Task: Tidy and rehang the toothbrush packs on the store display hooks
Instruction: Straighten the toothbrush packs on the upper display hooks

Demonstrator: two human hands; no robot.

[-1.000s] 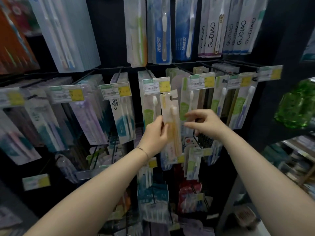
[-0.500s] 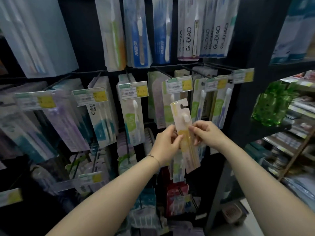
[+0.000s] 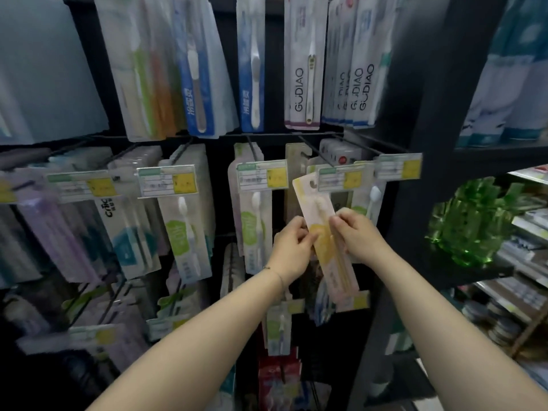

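A dark upright post separates the hanging display from the shelving on the right. There, a cluster of translucent green items sits on a dark shelf. Blue-and-white packages stand above, and blurred flat goods fill the paler shelves beyond. Red packets hang low in the centre.

Both arms reach forward and up, bare forearms converging. Left hand pinches the toothbrush pack at its left edge (back of hand toward camera). Right hand pinches the right edge, fingers curled. Hands close together, level.
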